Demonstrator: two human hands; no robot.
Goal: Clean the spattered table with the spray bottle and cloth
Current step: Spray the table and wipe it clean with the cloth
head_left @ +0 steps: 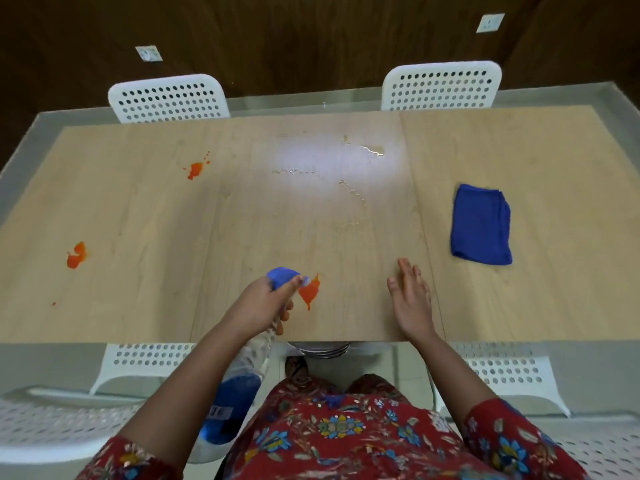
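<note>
Gripping the spray bottle (pixel 282 275), the left hand (pixel 261 301) points its nozzle at the orange spatter (pixel 309 291) just beside it. The right hand (pixel 410 301), flat and empty, is nearer the folded blue cloth (pixel 481 225), forward-right on the table (pixel 207 220).

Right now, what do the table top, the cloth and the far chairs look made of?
Table top: pale wood-grain laminate or veneer, smooth, glossy enough to reflect light. Cloth: soft blue fabric, perhaps microfibre; folded, fuzzy edges. Far chairs: white hard plastic, probably; moulded backs with punched holes.
</note>
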